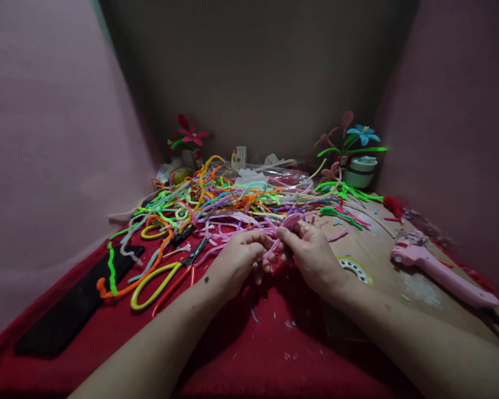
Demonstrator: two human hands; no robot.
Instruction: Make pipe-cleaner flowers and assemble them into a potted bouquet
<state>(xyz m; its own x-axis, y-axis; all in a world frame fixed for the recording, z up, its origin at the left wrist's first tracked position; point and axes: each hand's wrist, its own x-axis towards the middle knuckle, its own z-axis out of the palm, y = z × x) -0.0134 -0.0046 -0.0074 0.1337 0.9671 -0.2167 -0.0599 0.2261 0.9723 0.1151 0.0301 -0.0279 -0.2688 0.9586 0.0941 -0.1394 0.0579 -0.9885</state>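
Pinched between the thumb and fingers of my right hand [311, 252] is a pink pipe cleaner [291, 221], its upper part bent into a rounded, petal-like shape. My left hand [246, 254] grips the lower end of the same piece, close beside the right hand. Both hands are held above the red cloth [291, 354], with some fingertips hidden behind the knuckles. Just beyond them lies a tangled heap of coloured pipe cleaners [233, 194], with lilac and pink ones nearest. Yellow-handled scissors [156, 285] rest left of my left forearm.
On the right, a pink glue gun [444, 271] and a tape roll [355, 270] lie on a brown board [382, 238]. A black flat object [66, 310] is at left. Behind stand a blue flower [363, 134], a red flower [192, 134] and a pale lidded jar [361, 172].
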